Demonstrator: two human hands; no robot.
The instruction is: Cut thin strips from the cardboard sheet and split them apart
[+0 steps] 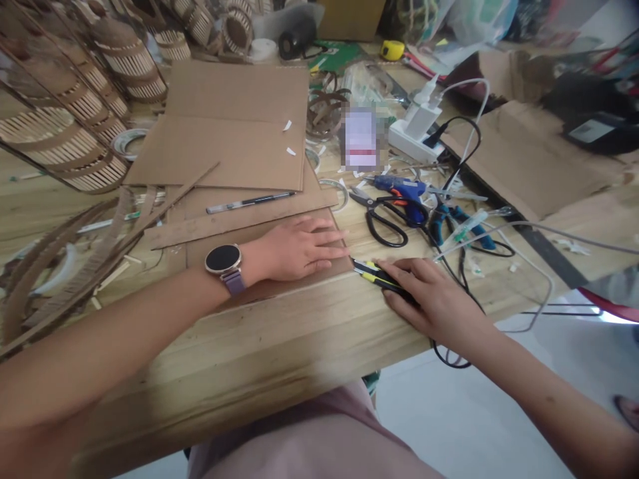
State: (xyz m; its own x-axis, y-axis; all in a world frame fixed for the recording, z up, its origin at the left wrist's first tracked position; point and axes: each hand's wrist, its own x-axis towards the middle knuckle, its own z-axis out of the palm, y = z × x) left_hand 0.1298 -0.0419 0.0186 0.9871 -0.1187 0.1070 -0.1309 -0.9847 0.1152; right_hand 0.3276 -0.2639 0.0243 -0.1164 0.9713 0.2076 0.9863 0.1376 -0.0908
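My left hand lies flat with its fingers spread on a piece of brown cardboard near the table's front edge. In my right hand is a black and yellow utility knife, its tip pointing left at the cardboard's right edge. Whether the blade touches the cardboard I cannot tell. Just behind my left hand lies a narrow cardboard strip. A pen rests above that strip. Larger cardboard sheets are stacked farther back.
Scissors, a blue glue gun and blue-handled pliers lie right of the cardboard, among cables. Behind them is a white power strip with chargers. Bamboo-slat structures stand at left. A yellow tape measure sits at the back.
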